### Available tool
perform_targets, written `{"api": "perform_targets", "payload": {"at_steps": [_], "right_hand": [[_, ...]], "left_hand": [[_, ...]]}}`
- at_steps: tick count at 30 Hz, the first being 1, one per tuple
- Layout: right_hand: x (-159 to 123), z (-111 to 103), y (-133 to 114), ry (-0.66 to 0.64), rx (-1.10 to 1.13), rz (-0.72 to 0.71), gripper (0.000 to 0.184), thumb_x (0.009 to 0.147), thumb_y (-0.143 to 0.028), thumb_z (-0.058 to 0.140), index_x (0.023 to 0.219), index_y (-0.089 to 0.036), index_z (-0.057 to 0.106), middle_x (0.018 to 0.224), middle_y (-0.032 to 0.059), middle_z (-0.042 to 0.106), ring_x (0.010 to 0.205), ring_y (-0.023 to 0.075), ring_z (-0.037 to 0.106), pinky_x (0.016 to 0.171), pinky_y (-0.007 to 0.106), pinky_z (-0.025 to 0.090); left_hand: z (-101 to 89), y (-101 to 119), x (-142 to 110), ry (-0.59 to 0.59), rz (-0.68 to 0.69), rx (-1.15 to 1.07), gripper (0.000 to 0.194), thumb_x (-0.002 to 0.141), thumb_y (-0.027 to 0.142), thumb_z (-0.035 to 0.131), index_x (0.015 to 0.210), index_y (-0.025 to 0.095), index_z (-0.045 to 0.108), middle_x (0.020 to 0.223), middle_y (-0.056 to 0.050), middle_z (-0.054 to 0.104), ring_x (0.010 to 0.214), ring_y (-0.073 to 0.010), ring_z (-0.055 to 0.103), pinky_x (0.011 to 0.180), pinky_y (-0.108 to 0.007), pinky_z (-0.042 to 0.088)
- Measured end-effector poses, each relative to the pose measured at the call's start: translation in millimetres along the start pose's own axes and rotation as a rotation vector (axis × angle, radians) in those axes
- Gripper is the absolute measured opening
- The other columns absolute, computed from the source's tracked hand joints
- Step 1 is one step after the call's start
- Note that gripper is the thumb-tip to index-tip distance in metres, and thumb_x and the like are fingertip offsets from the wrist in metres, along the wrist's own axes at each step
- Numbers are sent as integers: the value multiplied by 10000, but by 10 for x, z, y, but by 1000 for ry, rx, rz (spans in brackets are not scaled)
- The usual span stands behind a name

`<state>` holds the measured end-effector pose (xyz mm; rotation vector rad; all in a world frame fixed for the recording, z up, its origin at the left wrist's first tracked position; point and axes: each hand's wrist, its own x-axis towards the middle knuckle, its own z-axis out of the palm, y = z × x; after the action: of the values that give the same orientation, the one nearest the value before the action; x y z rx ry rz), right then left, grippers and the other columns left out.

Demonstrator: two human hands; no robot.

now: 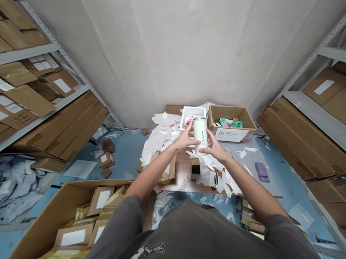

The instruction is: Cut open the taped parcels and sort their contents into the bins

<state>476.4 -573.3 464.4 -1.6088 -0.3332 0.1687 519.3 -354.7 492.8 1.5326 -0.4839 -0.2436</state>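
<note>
A pale cream tumbler [200, 136] with dark lettering and a metallic rim is held up above the table, slightly tilted. My left hand [186, 139] grips its left side, fingers behind and thumb across the front. On the other side, my right hand [215, 146] wraps the lower right part with its thumb in front. Below the tumbler, a small open cardboard box [195, 169] stands on the brown table [184, 172]. A yellow and black box cutter [215, 179] lies to the right of that box.
Torn white paper [158, 138] covers much of the table's left side. Behind the hands are a white tray [183, 118] and a labelled carton [230, 136] with small green packs. Racks of cartons flank both sides; a large box [49, 215] of parcels stands at lower left.
</note>
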Motion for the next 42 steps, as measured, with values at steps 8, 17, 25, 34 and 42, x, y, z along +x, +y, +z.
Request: {"api": "perform_targets", "payload": {"at_steps": [8, 17, 25, 34, 42], "right_hand": [[-6, 57, -70, 6, -60, -7, 1268, 777, -464, 944, 1777, -407, 166, 1591, 139, 555, 1317, 354, 668, 1047, 548, 622], [-21, 173, -65, 155, -297, -90, 1261, 757, -438, 955, 1773, -422, 208, 1692, 118, 464, 1479, 435, 520, 1172, 647, 517], [47, 61, -115, -4, 4, -12, 1282, 788, -476, 929, 1780, -437, 118, 1484, 114, 610, 1252, 337, 695, 1007, 548, 642], [-18, 119, -28, 154, -330, -101, 1188, 826, -428, 875, 1791, -387, 184, 1657, 142, 507, 1396, 419, 598, 1120, 607, 564], [-69, 146, -90, 78, -178, -111, 1294, 847, -563, 899, 1797, -405, 35, 1766, 132, 376, 1410, 381, 622, 1096, 547, 599]], "left_hand": [[-39, -26, 14, 66, 17, 34, 1459, 664, 356, 1027, 1788, 403, 97, 1569, -159, 510, 1213, -299, 673, 1034, -521, 605], [-25, -53, -9, 97, 5, 3, 1461, 674, 377, 1031, 1788, 399, 85, 1578, -159, 508, 1225, -295, 661, 1028, -478, 605], [-122, -86, -12, 45, 13, -92, 1408, 664, 371, 1022, 1778, 406, 161, 1555, -143, 534, 1177, -273, 691, 1037, -474, 595], [71, -115, -32, 156, 5, 32, 1502, 631, 324, 1025, 1789, 382, 70, 1599, -177, 517, 1236, -310, 666, 944, -424, 627], [128, 36, -122, 132, 15, 53, 1501, 638, 368, 1027, 1789, 394, 65, 1594, -176, 523, 1193, -295, 684, 928, -425, 635]]}}
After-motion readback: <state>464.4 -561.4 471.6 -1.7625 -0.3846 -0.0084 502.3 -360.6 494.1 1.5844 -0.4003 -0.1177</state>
